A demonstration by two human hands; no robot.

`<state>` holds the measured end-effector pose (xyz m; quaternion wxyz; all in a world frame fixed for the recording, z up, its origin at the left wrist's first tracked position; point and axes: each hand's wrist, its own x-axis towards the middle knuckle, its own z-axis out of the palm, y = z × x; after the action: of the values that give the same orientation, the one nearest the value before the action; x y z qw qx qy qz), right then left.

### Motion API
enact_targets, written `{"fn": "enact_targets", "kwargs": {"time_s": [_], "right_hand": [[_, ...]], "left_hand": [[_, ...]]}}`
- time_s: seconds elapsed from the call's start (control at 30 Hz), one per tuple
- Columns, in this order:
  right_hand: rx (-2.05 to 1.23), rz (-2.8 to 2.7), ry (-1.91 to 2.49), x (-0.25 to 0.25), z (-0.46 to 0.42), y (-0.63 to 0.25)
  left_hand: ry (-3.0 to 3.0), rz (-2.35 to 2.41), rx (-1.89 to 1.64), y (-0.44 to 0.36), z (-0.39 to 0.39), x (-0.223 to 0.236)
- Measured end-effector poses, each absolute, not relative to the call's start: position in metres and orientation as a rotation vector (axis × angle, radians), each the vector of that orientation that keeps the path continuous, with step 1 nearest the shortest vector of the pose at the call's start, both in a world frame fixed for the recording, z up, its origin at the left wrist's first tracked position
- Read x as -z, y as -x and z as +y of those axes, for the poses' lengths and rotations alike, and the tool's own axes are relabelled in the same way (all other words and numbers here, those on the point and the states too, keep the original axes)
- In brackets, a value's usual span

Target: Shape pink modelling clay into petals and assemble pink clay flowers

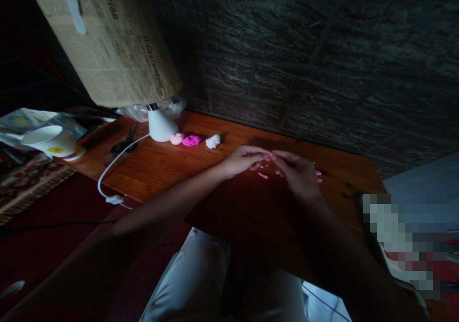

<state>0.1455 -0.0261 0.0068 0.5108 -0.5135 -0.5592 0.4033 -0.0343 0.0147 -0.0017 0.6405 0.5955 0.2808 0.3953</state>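
My left hand and my right hand meet above the wooden table, fingertips pinched together. Between them is a small piece of pink modelling clay, gripped from both sides. Just under the fingers lies a thin pink clay strip with tiny crumbs around it. More pink clay bits rest beyond my right hand, partly hidden by it. Left of my hands, near the lamp, sit a pale pink clay lump, a magenta clay lump touching it, and a white clay lump apart from them.
A lamp with a newsprint shade stands at the back left, its white cord hanging over the table edge. Black scissors and a paper cup are further left. A dark brick wall rises behind the table.
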Motion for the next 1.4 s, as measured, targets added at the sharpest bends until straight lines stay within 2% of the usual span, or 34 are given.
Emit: {"fn": "enact_targets", "kwargs": {"time_s": [0.23, 0.7, 1.27, 1.4], "right_hand": [[-0.853, -1.435, 1.212, -0.01, -0.03, -0.143], [-0.988, -1.45, 1.145, -0.013, -0.033, -0.143], [-0.99, -1.453, 1.051, -0.017, -0.032, -0.145], [-0.888, -1.405, 1.115, -0.014, -0.031, -0.144]], "left_hand": [[-1.22, 0.625, -0.9, 0.034, 0.017, 0.003], [-1.023, 0.621, -0.813, 0.042, -0.001, -0.011], [-1.017, 0.536, -0.705, 0.043, -0.004, -0.013], [-0.998, 0.488, -0.714, 0.044, 0.003, -0.011]]}}
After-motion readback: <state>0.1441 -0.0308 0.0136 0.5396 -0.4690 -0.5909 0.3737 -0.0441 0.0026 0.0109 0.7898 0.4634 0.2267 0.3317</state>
